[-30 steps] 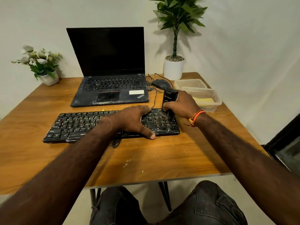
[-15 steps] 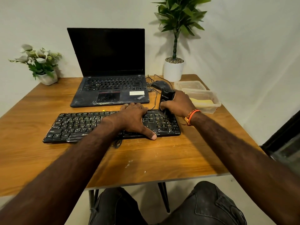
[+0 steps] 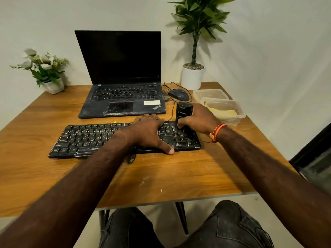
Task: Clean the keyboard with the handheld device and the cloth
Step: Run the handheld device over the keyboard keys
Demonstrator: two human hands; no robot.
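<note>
A dusty black keyboard (image 3: 86, 138) lies across the wooden table (image 3: 161, 176). My left hand (image 3: 148, 129) rests flat on its right-middle keys, thumb stretched over the front edge. My right hand (image 3: 200, 119) grips a black handheld device (image 3: 183, 113) held upright, its lower end down on the keys at the keyboard's right end. A yellow cloth (image 3: 223, 113) lies inside a clear plastic tub (image 3: 240, 115) just right of my right hand.
An open black laptop (image 3: 121, 97) stands behind the keyboard. A black mouse (image 3: 179, 94) with cable sits right of it. A tub lid (image 3: 211, 94), a white potted plant (image 3: 192, 77) and a small flower pot (image 3: 52, 85) line the back.
My right hand and the device have shifted slightly left along the keyboard's right end. My left hand has stayed on the keys.
</note>
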